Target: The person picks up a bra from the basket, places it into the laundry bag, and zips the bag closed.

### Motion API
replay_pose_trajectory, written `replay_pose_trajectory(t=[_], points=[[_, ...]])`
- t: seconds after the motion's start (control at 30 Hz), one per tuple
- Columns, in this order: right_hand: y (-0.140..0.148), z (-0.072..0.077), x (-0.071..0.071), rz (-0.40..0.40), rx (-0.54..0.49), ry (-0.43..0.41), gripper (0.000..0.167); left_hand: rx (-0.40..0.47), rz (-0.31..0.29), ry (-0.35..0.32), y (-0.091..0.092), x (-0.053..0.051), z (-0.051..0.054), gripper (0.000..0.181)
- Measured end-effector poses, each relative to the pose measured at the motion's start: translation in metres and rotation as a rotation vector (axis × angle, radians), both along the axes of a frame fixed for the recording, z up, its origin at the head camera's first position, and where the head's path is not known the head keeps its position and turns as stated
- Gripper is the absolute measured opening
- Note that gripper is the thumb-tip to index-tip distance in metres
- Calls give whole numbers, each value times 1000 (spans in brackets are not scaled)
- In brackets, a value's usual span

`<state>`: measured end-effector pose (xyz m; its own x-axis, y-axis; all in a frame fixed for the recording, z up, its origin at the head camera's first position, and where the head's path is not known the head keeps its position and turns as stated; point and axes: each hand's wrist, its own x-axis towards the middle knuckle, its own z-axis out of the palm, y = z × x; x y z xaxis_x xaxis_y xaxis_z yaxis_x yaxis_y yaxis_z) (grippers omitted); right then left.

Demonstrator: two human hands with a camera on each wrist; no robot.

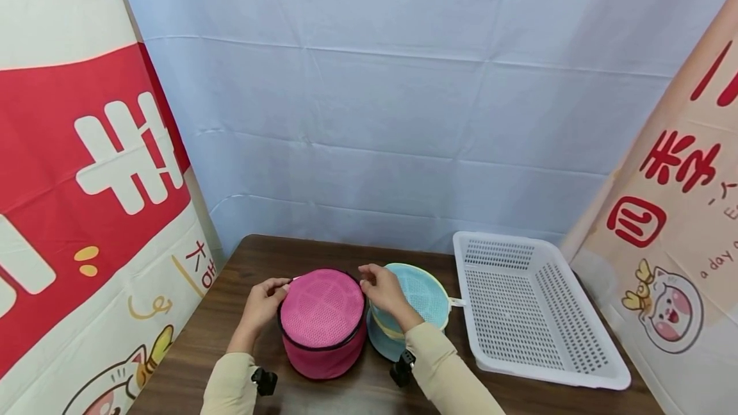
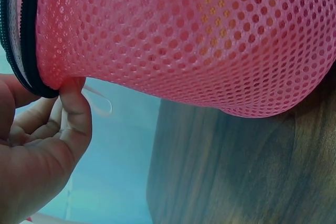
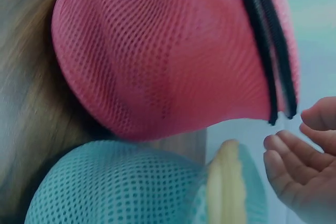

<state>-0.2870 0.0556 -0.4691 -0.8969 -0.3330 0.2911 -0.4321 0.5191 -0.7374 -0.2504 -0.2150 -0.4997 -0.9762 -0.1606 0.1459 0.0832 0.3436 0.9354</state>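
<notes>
A round pink mesh laundry bag [image 1: 324, 312] stands upright on the table, with a black zip [image 3: 261, 40] round its top edge. My left hand [image 1: 262, 305] pinches the bag's side just under the zip, thumb and fingers meeting there in the left wrist view. On the other side, my right hand [image 1: 385, 290] is beside the zip's edge. The right wrist view shows its fingers [image 3: 294, 169] loosely bent, a small gap from the zip, with nothing held. Under the right forearm sits a light blue mesh laundry bag [image 1: 425, 292] with yellow trim, partly hidden by that hand.
A white plastic basket [image 1: 553, 373] with slotted walls stands on the right of the table. The blue bag's white tab [image 1: 457, 302] reaches to its left rim. The dark wooden table [image 1: 230, 293] backs onto a pale blue cloth [image 1: 380, 114], and printed curtains hang at both sides.
</notes>
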Motion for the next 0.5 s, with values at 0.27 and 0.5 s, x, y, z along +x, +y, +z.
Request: replay_pose_trajectory(t=[0.27, 0.5], points=[[-4, -5, -13, 74, 59, 36, 32, 21, -15, -21, 2, 0, 1, 20], [-6, -8, -24, 207, 78, -47, 52, 41, -14, -48, 2, -2, 2, 20]])
